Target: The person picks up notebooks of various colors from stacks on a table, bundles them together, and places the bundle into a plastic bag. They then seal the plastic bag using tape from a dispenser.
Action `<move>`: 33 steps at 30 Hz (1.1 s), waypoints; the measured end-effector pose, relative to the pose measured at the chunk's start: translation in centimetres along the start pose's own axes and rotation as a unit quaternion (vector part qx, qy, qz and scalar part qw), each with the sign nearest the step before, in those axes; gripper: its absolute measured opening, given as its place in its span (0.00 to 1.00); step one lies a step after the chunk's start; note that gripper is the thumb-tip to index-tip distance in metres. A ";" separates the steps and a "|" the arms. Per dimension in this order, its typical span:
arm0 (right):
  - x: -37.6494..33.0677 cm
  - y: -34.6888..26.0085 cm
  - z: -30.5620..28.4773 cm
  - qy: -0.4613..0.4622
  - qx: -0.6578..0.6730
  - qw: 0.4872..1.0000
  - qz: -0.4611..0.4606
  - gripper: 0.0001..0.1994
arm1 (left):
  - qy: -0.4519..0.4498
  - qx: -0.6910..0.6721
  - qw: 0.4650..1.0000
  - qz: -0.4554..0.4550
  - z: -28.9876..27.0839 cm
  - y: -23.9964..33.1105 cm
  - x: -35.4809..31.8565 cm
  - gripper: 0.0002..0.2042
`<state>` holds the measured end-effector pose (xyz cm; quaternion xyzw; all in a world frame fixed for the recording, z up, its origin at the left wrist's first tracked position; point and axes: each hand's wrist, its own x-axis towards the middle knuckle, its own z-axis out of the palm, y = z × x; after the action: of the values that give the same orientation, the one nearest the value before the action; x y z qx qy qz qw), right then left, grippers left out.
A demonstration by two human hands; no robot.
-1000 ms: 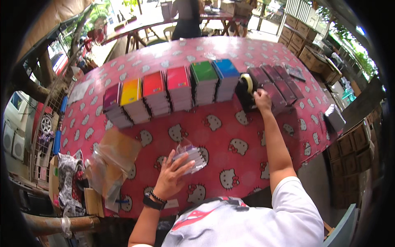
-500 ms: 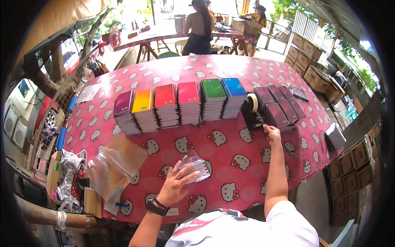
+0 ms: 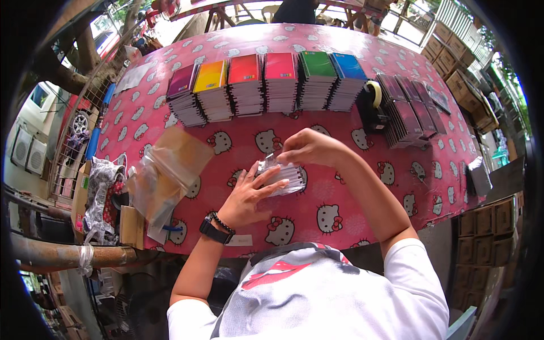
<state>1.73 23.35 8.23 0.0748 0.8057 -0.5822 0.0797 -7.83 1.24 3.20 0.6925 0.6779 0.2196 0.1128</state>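
Note:
A small bundle of spiral notebooks (image 3: 290, 182) in clear plastic lies on the pink table in front of me, white page edges showing. My left hand (image 3: 249, 195), wearing a dark watch (image 3: 215, 231) and beaded bracelet, lies across the bundle's left side with fingers spread. Over its far edge my right hand (image 3: 311, 148) is pinched, apparently on a small piece of clear tape; the fingertips touch the plastic. Beyond stand notebook stacks with purple (image 3: 182, 82), yellow (image 3: 210, 76), red (image 3: 243, 69), pink (image 3: 280, 66), green (image 3: 318, 64) and blue (image 3: 348, 66) covers.
A black tape dispenser (image 3: 371, 116) stands right of the blue stack, beside stacked dark maroon notebooks (image 3: 405, 116). Clear plastic bags (image 3: 173, 164) lie at the left, near a grey patterned cloth (image 3: 105, 190). Brown cartons (image 3: 487, 238) are piled beyond the table's right edge.
My right hand has moved from the tape dispenser leftward to the bundle. My left hand stays on the bundle. The view has tilted down, showing more of my shirt.

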 end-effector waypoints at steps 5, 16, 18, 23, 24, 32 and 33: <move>0.7 -1.1 2.9 0.020 -0.304 0.950 0.068 0.17 | -0.019 -0.007 1.000 -0.015 -0.3 0.0 -0.2 0.41; -3.9 1.9 1.5 0.181 -0.403 0.895 0.057 0.25 | 0.121 0.035 0.992 -0.024 1.7 -0.3 -1.3 0.38; -5.3 3.7 0.8 0.214 -0.324 0.921 -0.036 0.21 | 0.192 0.018 0.980 -0.038 2.7 -0.3 -1.8 0.35; -5.6 2.4 6.4 0.237 -0.275 0.882 -0.302 0.11 | 0.325 0.003 0.946 -0.003 4.3 1.0 -0.2 0.18; -5.2 2.4 6.9 0.236 -0.270 0.874 -0.328 0.10 | 0.333 0.001 0.943 0.023 4.3 1.3 0.6 0.15; -2.2 4.6 3.8 0.309 -0.061 0.948 -0.054 0.10 | 0.134 -0.361 0.874 -0.298 0.8 -0.8 2.0 0.11; -1.2 4.0 4.3 0.250 -0.111 0.961 -0.052 0.12 | 0.205 -0.363 0.881 -0.225 2.5 -2.1 2.1 0.10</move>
<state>3.99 20.51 3.45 0.1666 0.8622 -0.4554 -0.1465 -8.61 3.81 0.37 0.3716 0.6964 0.5557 0.2611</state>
